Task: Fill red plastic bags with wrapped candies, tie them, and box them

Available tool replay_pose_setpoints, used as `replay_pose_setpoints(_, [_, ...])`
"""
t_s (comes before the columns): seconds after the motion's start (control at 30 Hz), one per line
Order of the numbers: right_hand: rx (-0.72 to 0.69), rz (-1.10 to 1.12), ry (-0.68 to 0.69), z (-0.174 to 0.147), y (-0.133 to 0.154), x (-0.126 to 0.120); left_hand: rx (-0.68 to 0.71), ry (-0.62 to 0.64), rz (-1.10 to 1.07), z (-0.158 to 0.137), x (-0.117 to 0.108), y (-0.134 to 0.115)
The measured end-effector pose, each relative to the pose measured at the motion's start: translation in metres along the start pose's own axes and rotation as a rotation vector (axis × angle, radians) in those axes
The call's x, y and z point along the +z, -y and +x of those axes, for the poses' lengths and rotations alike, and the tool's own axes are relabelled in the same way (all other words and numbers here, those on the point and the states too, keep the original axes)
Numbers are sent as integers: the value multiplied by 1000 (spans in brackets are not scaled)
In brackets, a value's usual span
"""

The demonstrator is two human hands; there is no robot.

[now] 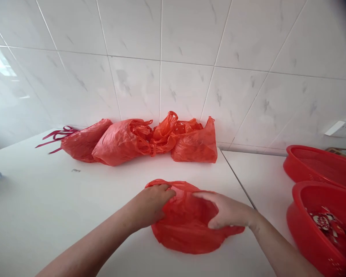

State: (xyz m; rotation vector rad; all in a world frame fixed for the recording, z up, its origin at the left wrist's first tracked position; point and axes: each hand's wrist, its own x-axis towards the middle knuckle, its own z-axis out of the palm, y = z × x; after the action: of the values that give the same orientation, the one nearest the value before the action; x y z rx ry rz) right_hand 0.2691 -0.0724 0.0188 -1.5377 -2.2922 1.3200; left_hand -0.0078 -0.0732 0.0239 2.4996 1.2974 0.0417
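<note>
A thin red plastic bag (190,240) lies on the white table in front of me, its mouth spread and facing up. My left hand (154,204) reaches over the left rim, with its fingertips bent into the mouth and the thumb apart from them. On the other side, my right hand (229,211) is at the right rim. Its thumb and fingers are spread wide in a C shape inside the opening. Both hands touch the film, and neither is visibly closed on it. The bag's inside is partly hidden by the fingers and folds.
Against the tiled wall (187,88) rest several filled red plastic bags (118,142), one with dark pink ribbons (57,134). To the right stand two red plastic baskets (296,196); the nearer holds red-and-white packets (325,225). A seam (239,181) crosses the white tabletop (60,204).
</note>
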Motion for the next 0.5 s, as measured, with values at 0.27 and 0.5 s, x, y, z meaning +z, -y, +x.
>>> replay_pose_setpoints(0.27, [-57,535,-476,18,-15,-14,229,-362,-27,-1,-1,-2])
replay_pose_setpoints(0.5, [-63,310,-856,-60,3,4,-21,-990,-91,-1,28,23])
